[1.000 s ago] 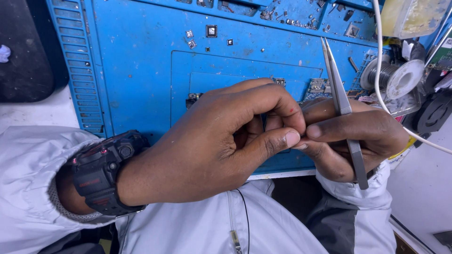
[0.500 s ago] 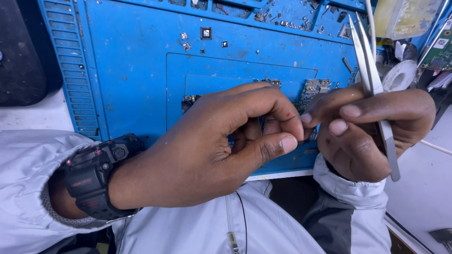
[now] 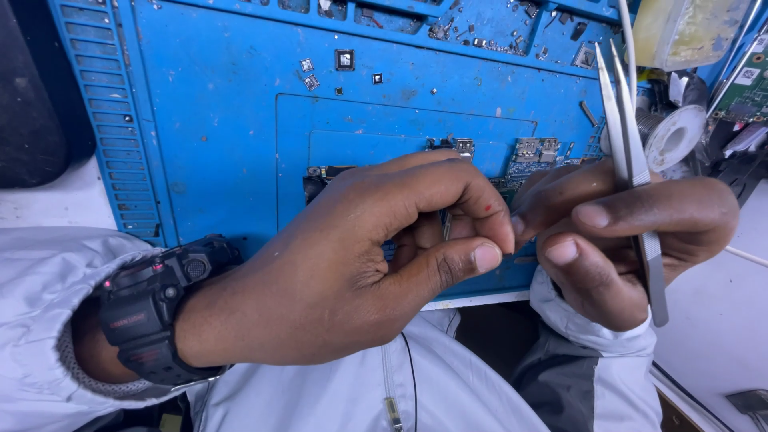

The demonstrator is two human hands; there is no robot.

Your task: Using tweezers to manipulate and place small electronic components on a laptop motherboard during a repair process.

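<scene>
My left hand [image 3: 360,264] is curled over the near edge of a blue work mat [image 3: 224,136], its thumb and forefinger pinched together at something small that I cannot make out. A black watch [image 3: 152,308] sits on that wrist. My right hand [image 3: 616,240] meets the left fingertips and grips metal tweezers [image 3: 632,160], which point up and away. A circuit board [image 3: 520,156] lies on the mat behind both hands, mostly hidden by them.
Small chips and loose parts [image 3: 344,60] lie scattered on the mat's far side. A solder spool [image 3: 676,132], a yellowish container [image 3: 680,32] and a green board [image 3: 748,80] crowd the right. White tabletop [image 3: 720,320] shows at the right.
My right hand has lifted and turned, swinging the tweezers more upright and to the right. The left hand keeps its pinch in about the same place.
</scene>
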